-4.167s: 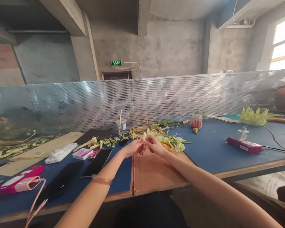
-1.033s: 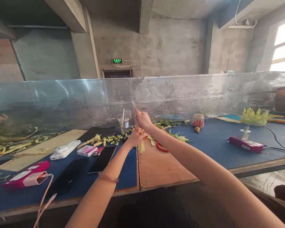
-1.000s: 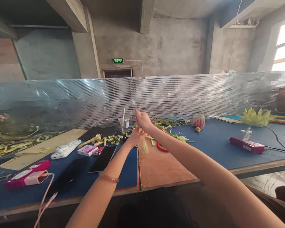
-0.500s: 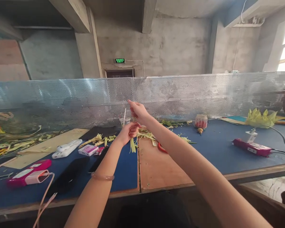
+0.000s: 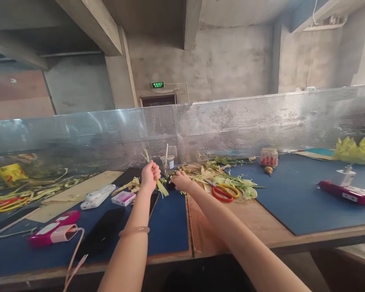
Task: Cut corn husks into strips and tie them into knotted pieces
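Note:
My left hand (image 5: 151, 176) is closed in a fist around a bundle of pale green corn husk strips (image 5: 162, 188); their ends stick out above and below the fist. My right hand (image 5: 181, 181) reaches low to the near left edge of a pile of loose husks (image 5: 197, 172). Its fingers point down and apart beside a small dark object (image 5: 170, 185), and I cannot tell whether they touch it. Red- and yellow-handled scissors (image 5: 226, 192) lie on the pile's near side. Behind the hands stands a clear plastic cup (image 5: 168, 162) with a straw.
To the left are a pink-and-white box (image 5: 123, 198), a white charger-like device (image 5: 97, 196), a black phone (image 5: 101, 229) and a magenta power bank (image 5: 54, 229) with a cable. A jar (image 5: 269, 157) stands at the right. A perforated metal screen (image 5: 219, 125) closes the back.
My right hand has come down from above the left hand to the husk pile. The left hand has moved a little left, still gripping the strips. The view has shifted, showing the scissors fully.

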Available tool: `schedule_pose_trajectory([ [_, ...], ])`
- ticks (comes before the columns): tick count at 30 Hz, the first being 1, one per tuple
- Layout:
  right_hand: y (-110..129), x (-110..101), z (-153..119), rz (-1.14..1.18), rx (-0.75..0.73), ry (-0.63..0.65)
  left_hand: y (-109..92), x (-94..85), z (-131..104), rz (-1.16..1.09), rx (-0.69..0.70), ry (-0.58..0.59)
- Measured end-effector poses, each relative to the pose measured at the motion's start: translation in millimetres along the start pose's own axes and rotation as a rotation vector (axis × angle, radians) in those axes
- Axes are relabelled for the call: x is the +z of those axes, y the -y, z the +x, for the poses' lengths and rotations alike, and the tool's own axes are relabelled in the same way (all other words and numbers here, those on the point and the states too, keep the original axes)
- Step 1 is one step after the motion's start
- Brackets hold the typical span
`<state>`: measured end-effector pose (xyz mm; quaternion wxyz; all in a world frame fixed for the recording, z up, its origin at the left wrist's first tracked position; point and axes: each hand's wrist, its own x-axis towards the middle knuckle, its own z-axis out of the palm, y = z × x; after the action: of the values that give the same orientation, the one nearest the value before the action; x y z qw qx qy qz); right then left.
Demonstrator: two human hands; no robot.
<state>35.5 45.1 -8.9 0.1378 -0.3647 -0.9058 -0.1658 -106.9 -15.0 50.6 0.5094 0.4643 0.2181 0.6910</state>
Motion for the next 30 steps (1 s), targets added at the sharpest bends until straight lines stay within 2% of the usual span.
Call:
schedule_pose_trajectory([
  [3, 7, -2, 0, -0.112, -0.036, -0.056, 9, 8.8, -3, 0.161, 0.014, -0.004],
  [5, 2, -14, -4, -0.066, 0.031, -0.114, 13, 13.7, -6, 0.254, 0.029, -0.011],
  [8, -21, -42, -21, 0.119, 0.178, -0.156, 21, 20.0, -8, 0.372, 0.017, 0.009],
  [10, -42, -60, -41, 0.149, 0.189, -0.102, 28, 24.6, -9, 0.480, -0.010, 0.041],
  [12, -60, -74, -65, 0.231, 0.176, 0.045, 36, 30.2, -10, 0.621, -0.021, 0.092],
  [15, -75, -87, -98, 0.315, 0.151, 0.197, 49, 40.5, -12, 0.836, 0.010, 0.209],
  [17, -81, -91, -115, 0.379, 0.157, 0.203, 56, 47.6, -15, 0.952, 0.044, 0.276],
  [20, -91, -94, -131, 0.484, 0.226, 0.132, 66, 57.1, -19, 1.080, 0.095, 0.341],
  [23, -101, -96, -143, 0.498, 0.268, 0.217, 73, 64.2, -25, 1.172, 0.113, 0.397],
  [28, -101, -88, -162, 0.497, 0.046, 0.313, 76, 69.5, -30, 1.245, 0.098, 0.421],
  [30, -96, -81, -166, 0.485, 0.057, 0.376, 77, 68.8, -30, 1.249, 0.103, 0.407],
])
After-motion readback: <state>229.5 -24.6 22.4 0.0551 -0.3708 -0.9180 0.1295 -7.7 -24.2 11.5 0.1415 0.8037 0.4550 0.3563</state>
